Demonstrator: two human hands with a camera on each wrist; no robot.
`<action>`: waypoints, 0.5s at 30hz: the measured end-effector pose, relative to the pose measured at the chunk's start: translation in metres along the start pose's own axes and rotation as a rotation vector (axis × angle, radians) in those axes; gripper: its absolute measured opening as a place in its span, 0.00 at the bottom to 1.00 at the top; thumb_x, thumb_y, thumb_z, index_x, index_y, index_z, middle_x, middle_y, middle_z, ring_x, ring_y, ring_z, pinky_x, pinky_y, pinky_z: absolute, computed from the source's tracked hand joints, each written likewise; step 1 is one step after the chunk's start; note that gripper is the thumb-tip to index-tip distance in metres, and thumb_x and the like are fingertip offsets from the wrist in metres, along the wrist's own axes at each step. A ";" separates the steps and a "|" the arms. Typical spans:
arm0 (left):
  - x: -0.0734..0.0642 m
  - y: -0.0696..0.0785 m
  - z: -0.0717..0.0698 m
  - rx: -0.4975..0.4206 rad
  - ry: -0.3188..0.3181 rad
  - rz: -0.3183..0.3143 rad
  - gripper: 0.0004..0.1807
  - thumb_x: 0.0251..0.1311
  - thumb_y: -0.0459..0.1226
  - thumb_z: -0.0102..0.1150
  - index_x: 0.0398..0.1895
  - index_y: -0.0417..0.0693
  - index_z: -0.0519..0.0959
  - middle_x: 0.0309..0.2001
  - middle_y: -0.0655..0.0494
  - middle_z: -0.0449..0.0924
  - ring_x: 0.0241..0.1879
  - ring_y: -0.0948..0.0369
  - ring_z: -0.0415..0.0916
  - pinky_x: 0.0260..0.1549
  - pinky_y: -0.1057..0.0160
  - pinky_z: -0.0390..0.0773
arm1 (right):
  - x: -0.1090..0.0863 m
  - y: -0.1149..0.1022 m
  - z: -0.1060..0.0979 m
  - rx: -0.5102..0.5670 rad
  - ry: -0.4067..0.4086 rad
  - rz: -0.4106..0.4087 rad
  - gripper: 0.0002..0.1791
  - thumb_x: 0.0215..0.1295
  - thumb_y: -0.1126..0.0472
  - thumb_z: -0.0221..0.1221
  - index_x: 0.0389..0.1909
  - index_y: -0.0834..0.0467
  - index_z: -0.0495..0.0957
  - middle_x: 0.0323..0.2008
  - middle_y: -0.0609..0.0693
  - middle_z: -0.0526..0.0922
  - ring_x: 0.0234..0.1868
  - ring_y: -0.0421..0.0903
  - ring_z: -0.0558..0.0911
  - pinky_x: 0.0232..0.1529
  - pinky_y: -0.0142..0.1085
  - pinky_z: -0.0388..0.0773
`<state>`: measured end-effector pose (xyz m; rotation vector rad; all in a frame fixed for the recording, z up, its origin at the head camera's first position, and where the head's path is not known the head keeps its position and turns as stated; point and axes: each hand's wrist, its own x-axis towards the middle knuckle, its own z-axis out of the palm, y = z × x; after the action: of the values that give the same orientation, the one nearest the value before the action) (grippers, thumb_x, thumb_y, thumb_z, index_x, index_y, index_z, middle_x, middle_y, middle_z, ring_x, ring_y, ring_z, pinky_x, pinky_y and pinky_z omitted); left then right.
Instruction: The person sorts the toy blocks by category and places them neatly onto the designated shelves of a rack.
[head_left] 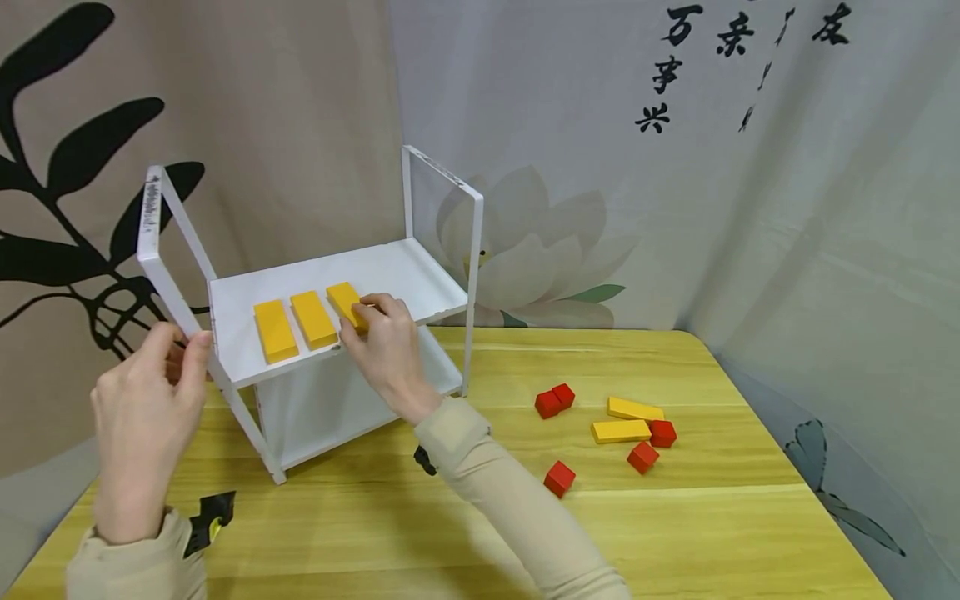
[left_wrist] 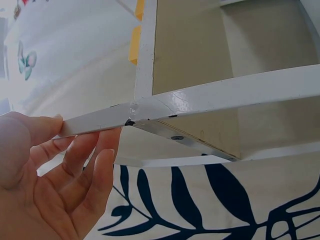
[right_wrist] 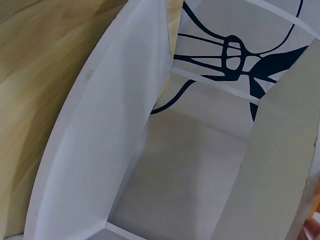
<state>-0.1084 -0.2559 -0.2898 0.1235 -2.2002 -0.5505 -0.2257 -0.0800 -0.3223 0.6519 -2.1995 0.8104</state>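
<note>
A white two-tier shelf rack (head_left: 397, 267) with a square frame at each end stands on the table. My left hand (head_left: 150, 408) grips its left end frame; in the left wrist view, thumb and fingers (left_wrist: 86, 150) pinch the white bar (left_wrist: 95, 121). On the upper shelf, two yellow blocks, one at the left (head_left: 275, 331) and one in the middle (head_left: 313, 319), lie flat side by side. Right of them, my right hand (head_left: 390, 354) pinches a third yellow block (head_left: 343, 298) at its near end. Only fingertips (right_wrist: 313, 229) show at the right wrist view's corner.
On the wooden table (head_left: 712, 500), to the right of the rack, lie two more yellow blocks (head_left: 621, 431) and several red cubes (head_left: 559, 479). A printed curtain (head_left: 555, 100) hangs behind. The lower shelf (head_left: 322, 417) sits below the right forearm.
</note>
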 end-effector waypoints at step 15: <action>0.000 0.000 0.000 -0.005 0.002 -0.004 0.17 0.67 0.41 0.51 0.32 0.32 0.72 0.23 0.33 0.78 0.19 0.41 0.70 0.22 0.60 0.59 | 0.001 0.004 -0.002 0.016 -0.052 -0.064 0.12 0.59 0.58 0.63 0.40 0.61 0.85 0.43 0.51 0.83 0.41 0.44 0.81 0.39 0.22 0.76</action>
<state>-0.1082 -0.2557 -0.2894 0.1253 -2.1967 -0.5581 -0.2282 -0.0761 -0.3224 0.7553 -2.2094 0.7868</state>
